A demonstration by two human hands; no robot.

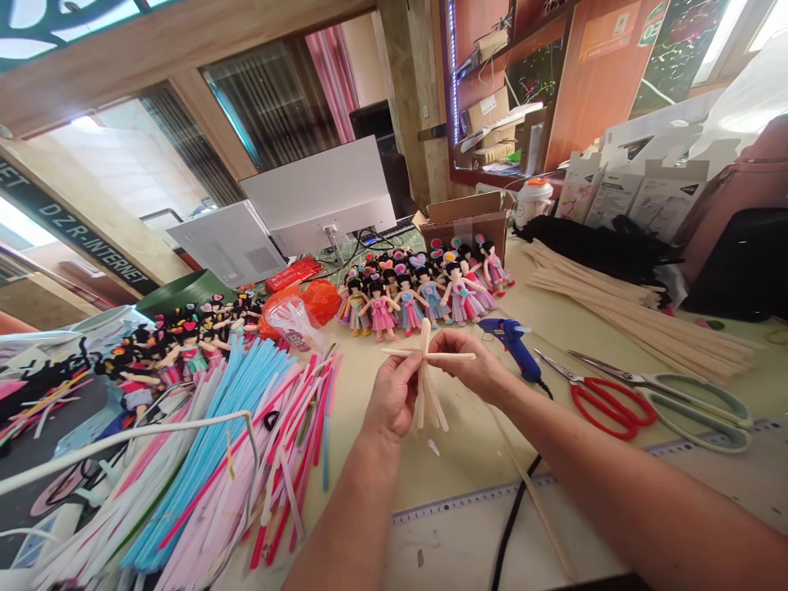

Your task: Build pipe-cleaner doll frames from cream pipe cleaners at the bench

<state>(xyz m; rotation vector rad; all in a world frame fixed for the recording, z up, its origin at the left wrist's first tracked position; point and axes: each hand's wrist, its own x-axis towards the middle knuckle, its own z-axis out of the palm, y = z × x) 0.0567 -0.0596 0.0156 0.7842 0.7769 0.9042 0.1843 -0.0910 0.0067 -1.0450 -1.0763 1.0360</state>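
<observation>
Between my hands is a doll frame made of beige pipe cleaners point(432, 406). Its head end points up, two arms stick out sideways and several strands fan out below. My left hand point(394, 396) pinches it at the middle from the left. The fingers of my right hand point(466, 361) close around its right arm; the fingertips are partly hidden behind it. Just beyond my right hand lies a blue glue gun point(517, 346). Several finished dolls point(406, 304) in colourful dresses stand in rows behind the frame.
Bundles of coloured pipe cleaners point(203, 460) fill the left side. To the right lie red-handled scissors point(609, 406), green-handled scissors point(702, 406) and a beige pipe cleaner bundle point(640, 320). A black cord point(517, 513) and a ruler strip point(455, 502) cross the near table.
</observation>
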